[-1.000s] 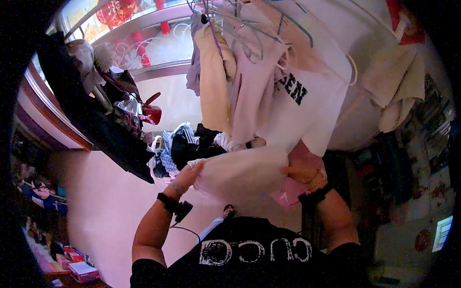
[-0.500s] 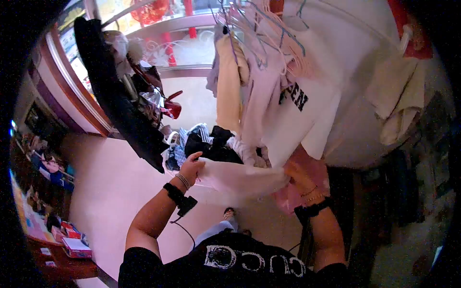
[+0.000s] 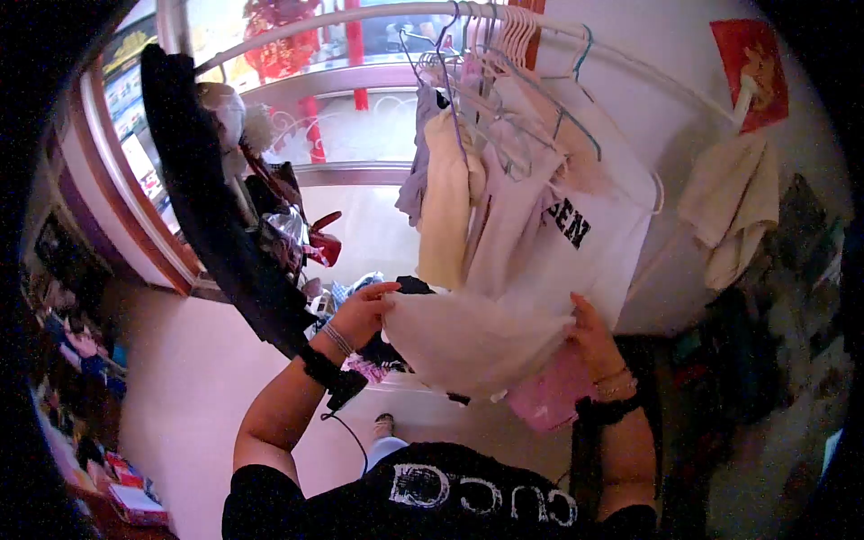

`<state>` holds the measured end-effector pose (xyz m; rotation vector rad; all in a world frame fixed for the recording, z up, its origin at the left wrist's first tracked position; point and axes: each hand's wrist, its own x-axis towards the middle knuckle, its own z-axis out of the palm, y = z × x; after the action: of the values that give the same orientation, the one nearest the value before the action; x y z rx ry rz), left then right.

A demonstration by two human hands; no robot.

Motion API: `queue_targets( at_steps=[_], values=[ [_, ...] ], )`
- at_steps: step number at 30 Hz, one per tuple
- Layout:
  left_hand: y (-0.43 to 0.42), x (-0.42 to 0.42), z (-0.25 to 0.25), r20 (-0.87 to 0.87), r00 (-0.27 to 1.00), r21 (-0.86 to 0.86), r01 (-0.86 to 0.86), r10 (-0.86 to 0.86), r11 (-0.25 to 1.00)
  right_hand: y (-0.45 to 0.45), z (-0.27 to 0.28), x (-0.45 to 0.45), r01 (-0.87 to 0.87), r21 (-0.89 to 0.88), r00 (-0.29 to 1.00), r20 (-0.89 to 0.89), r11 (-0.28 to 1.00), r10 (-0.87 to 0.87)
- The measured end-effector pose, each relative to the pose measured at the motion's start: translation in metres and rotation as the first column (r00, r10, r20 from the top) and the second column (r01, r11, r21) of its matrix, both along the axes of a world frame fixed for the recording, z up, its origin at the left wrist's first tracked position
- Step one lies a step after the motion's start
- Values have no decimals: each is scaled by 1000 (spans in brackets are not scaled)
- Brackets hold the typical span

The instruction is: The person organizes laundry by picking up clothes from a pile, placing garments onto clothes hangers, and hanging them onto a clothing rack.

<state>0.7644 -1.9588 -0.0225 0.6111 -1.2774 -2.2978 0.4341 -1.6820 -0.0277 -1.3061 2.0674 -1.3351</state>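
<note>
The left grip [image 3: 360,315] and right grip [image 3: 594,340] each hold an edge of a pale cloth [image 3: 463,342], stretched between them. The step in hand appears to be spreading it; the next move would call for both edges held firmly. Below the right grip is a pink item [image 3: 551,393]; beyond both hang a yellow garment [image 3: 444,216] and a lettered white garment [image 3: 598,256].

Site: a home, apparently its clothes-drying corner. Evidence from where I stand: white rail [image 3: 360,15] running before a bright window [image 3: 389,94]; hangers [image 3: 519,29] along it, with a yellow garment [image 3: 444,207] and a white top with black lettering [image 3: 609,256] hanging below; beige towel [image 3: 731,202] hung near the wall [image 3: 661,117]. Domestic touches: red festive ornament [image 3: 281,40] at the glass, red picture [image 3: 745,58] on the wall. Smooth pale floor [image 3: 202,387] underfoot.
</note>
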Motion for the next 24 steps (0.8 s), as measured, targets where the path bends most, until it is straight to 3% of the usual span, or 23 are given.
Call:
queue_targets(
  at_steps=[1, 2, 6, 7, 8, 10, 12, 14, 15, 16, 17, 19, 21, 23, 24],
  values=[
    [-16, 2, -3, -8, 1000, -51, 21, -22, 998, -11, 11, 9, -27, -89, 950, 307, 996, 53],
    [-29, 6, 3, 9, 999, -39, 50, -50, 998, -23, 29, 22, -17, -186, 807, 577, 982, 123],
    [-90, 16, 34, 72, 997, -302, 56, -36, 952, -76, 52, 41, 16, -209, 815, 569, 978, 108],
    [-103, 19, 42, 132, 991, -433, 58, 0, 900, -91, 48, 35, -39, -125, 896, 435, 991, 90],
    [-121, 20, 38, 132, 991, -430, 71, -15, 900, -103, 48, 39, -86, -29, 954, 287, 996, 91],
    [-155, 26, 35, 184, 983, -659, 145, -30, 738, -121, 53, 49, -117, 67, 969, 226, 991, 99],
    [-178, 28, 36, 275, 961, -627, 212, -42, 749, -142, 54, 59, -144, 156, 980, 162, 977, 118],
    [-201, 29, 25, 334, 942, -781, 268, 16, 564, -158, 45, 66, 18, 323, 995, -102, 946, 16],
    [-208, 30, 19, 262, 964, -868, 217, 39, 446, -163, 40, 71, 23, 324, 995, -95, 946, 8],
    [-214, 32, 13, 272, 962, -864, 231, 29, 448, -167, 34, 76, 120, 299, 945, -328, 947, -16],
    [-216, 31, 12, 255, 962, -929, 215, 101, 302, -171, 29, 79, 208, 253, 839, -543, 945, -39],
    [-223, 28, 3, 216, 950, -976, 211, 226, 50, -176, 21, 81, 228, 260, 838, -543, 938, -53],
    [-237, 30, -7, 279, 935, -960, 279, 218, 30, -174, 14, 83, 249, 278, 838, -543, 928, -62],
    [-245, 34, -4, 364, 898, -926, 377, 246, -6, -169, 14, 79, 7, 59, 847, -531, 998, 25],
    [-244, 40, 6, 364, 900, -927, 375, 239, -3, -166, 29, 82, 14, 64, 846, -532, 998, 23]
  ],
)
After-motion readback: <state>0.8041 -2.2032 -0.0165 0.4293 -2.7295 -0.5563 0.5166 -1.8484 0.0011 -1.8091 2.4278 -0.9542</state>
